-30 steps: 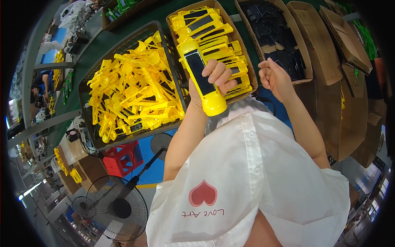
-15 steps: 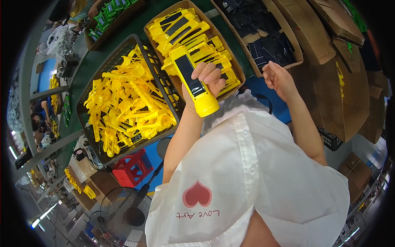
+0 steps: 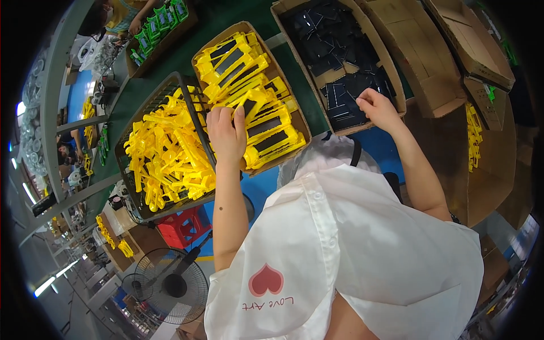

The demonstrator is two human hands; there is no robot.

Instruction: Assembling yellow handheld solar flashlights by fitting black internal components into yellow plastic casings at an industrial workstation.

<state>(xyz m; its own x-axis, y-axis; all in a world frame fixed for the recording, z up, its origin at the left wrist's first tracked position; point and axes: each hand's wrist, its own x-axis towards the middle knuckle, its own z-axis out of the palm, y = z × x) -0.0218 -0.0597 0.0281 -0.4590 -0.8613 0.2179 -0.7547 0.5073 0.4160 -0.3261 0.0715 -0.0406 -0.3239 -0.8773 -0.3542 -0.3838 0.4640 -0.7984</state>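
My left hand point(image 3: 228, 136) is over the left edge of a cardboard box, its fingers closed round a yellow flashlight housing point(image 3: 258, 97) with a dark panel. That housing is tilted above rows of similar yellow housings point(image 3: 271, 126) with dark panels. My right hand point(image 3: 381, 111) is at the near end of another cardboard box, over loose flat dark panels point(image 3: 347, 93). Its thumb and fingers are pressed together; whatever lies between the fingertips cannot be made out.
A black plastic basket point(image 3: 132, 198) heaped with yellow plastic parts point(image 3: 170, 153) stands left of the box. Further cardboard boxes point(image 3: 416, 51) are at the right. Below left are a red stool point(image 3: 182, 228) and a fan point(image 3: 174, 285). Another person's hand point(image 3: 136, 26) is near green parts point(image 3: 153, 29).
My left hand has carried the yellow flashlight housing from in front of me leftward to the box of housings. My right hand has come over the dark panels, its fingers drawn together. The view has shifted.
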